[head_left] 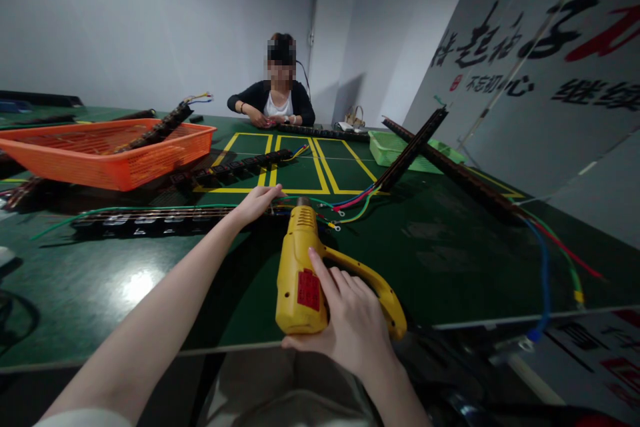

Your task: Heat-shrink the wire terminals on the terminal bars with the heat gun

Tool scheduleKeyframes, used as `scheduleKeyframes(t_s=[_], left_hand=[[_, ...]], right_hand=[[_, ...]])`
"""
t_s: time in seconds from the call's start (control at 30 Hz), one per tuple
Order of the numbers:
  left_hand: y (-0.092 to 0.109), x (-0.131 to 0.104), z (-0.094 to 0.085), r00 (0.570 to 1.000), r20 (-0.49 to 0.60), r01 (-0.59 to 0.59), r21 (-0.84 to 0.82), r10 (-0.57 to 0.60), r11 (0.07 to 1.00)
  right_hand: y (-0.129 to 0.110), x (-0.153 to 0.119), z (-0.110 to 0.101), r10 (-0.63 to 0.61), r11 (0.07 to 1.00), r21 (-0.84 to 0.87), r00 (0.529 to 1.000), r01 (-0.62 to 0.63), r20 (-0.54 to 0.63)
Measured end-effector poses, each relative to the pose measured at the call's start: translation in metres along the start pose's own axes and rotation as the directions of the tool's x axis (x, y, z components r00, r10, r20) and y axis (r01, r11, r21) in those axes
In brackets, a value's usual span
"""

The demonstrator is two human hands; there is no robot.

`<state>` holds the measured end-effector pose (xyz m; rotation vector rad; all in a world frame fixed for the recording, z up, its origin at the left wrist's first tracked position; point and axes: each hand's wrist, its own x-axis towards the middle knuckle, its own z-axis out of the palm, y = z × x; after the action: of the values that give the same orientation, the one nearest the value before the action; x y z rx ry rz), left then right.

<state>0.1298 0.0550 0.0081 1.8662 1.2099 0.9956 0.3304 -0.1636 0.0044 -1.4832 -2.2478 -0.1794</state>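
My right hand [350, 310] grips the body of a yellow heat gun [299, 247] near the table's front edge, thumb under its rear end and index finger along its side. The gun's metal nozzle points away from me, at the wires. Just left of the nozzle, my left hand [259, 205] rests on the right part of a long black strip [150, 221] with wires along it; what its fingers pinch is too small to make out. Green, red, blue and yellow wires with ring terminals [336, 227] lie right of the nozzle.
An orange basket [165, 159] holding a black strip stands at the left, a green basket [387, 148] at the back right. Two crossed black strips [417, 147] lean over the green one. Another wired strip [235, 168] lies mid-table. A person [280, 97] sits across the table [450, 280].
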Motion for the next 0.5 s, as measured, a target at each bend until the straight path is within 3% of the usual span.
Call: scheduleKeyframes(t_s=[0.23, 0.5], left_hand=[[-0.004, 0.001, 0.002, 1.0, 0.008, -0.009, 0.013, 0.009, 1.0], [-0.005, 0.002, 0.004, 1.0, -0.006, -0.019, 0.031, 0.019, 0.999]], right_hand=[[0.018, -0.009, -0.004, 0.073, 0.997, -0.036, 0.997, -0.073, -0.016], [0.015, -0.011, -0.003, 0.129, 0.991, -0.034, 0.991, -0.13, -0.024]])
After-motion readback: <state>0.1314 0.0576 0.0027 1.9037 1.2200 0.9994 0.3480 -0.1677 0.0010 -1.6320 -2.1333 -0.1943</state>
